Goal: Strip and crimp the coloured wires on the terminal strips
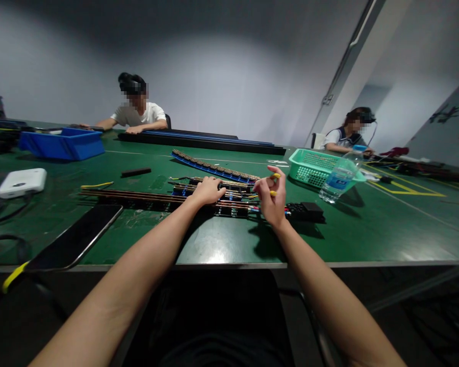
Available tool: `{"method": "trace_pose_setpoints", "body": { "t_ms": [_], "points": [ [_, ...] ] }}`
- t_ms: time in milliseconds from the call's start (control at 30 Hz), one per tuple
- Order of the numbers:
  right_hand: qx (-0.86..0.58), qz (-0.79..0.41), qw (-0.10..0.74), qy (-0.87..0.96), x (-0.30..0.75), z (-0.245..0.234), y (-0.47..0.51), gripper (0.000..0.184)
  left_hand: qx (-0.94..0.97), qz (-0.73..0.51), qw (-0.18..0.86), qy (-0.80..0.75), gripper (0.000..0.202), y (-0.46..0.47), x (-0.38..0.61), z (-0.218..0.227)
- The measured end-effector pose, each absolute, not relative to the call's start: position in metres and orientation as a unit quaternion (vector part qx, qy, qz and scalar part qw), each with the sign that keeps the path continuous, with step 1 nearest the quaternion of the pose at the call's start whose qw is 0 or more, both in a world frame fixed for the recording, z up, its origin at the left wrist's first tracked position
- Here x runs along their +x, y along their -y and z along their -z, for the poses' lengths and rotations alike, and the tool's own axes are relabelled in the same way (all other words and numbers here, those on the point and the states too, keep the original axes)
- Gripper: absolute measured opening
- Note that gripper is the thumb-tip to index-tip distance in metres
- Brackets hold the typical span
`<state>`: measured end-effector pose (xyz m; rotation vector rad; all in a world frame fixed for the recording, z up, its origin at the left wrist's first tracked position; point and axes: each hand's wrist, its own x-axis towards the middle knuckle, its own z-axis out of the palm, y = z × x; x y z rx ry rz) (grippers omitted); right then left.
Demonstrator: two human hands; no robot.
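Observation:
My left hand [207,190] lies palm down on a bundle of long dark strips with brown edges [145,198] in the middle of the green table [229,244]; its fingers curl over the strips. My right hand [271,200] is raised just right of it, fingers bent, pinching a small yellow piece [276,176] at the fingertips, with a second yellow piece by the thumb. Coloured wires [254,208] show under that hand. A black block [308,211] sits to its right.
A green basket [313,168] and a water bottle [338,178] stand at the right. More strips [214,167] lie behind. A blue bin [63,143], a white box [22,182] and a dark phone [76,237] are at the left. Two other people sit across the table.

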<state>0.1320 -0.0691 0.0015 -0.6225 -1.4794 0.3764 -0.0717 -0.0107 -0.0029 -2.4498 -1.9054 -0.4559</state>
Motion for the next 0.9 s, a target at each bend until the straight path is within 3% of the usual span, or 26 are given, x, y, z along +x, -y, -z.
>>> {"method": "trace_pose_setpoints", "body": {
  "t_ms": [233, 600, 700, 900],
  "points": [
    [-0.253, -0.316, 0.706, 0.581, 0.142, -0.012, 0.076, 0.05, -0.782, 0.146, 0.001, 0.606, 0.048, 0.01, -0.072, 0.004],
    [-0.238, -0.314, 0.621, 0.678, 0.139, 0.0, 0.07, 0.051, -0.782, 0.148, 0.003, 0.606, 0.049, 0.011, -0.072, 0.004],
    [-0.266, -0.269, 0.585, 0.718, 0.14, 0.002, 0.072, 0.051, -0.78, 0.147, -0.003, 0.608, 0.05, 0.013, -0.071, 0.003],
    [-0.267, -0.026, 0.408, 0.873, 0.135, 0.011, 0.078, 0.036, -0.776, 0.141, -0.004, 0.614, 0.046, 0.017, -0.07, -0.001]
  ]
}}
